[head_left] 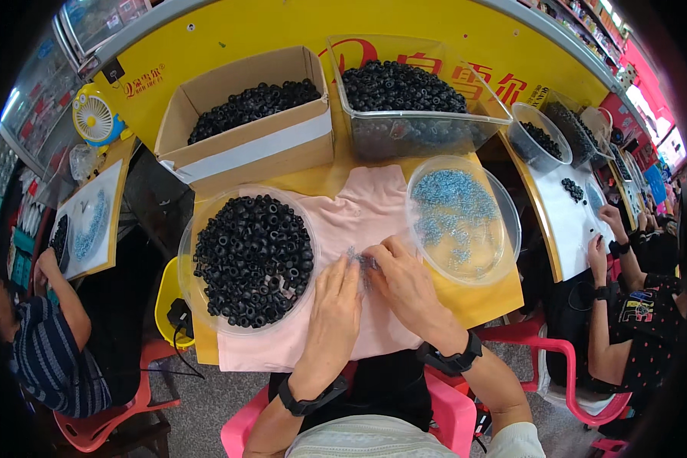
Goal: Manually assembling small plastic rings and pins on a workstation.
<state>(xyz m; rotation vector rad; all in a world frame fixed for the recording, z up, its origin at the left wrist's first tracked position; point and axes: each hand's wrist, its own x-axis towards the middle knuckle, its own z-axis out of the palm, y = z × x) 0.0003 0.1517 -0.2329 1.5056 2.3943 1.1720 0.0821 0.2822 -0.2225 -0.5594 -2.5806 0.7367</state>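
My left hand [334, 309] lies on a pink cloth [370, 191], its fingers stretched out and close together. Beside it, my right hand [406, 286] has bent fingers pinched inward toward the left fingertips. A few small clear bluish pieces [352, 252] show at the fingertips; what exactly the right fingers grip is hidden. To the left stands a round clear tub [188, 294] heaped with small black ring-shaped parts [253, 259]. On the right, a round clear tub [504, 256] holds many tiny light-blue clear pieces [454, 198].
Behind the cloth stand a cardboard box [259, 145] and a clear plastic bin [427, 126], both filled with black parts. A yellow bucket [168, 305] sits below the table's left side. Co-workers sit at side tables, one's hand [49, 263] left, another's hand [597, 256] right.
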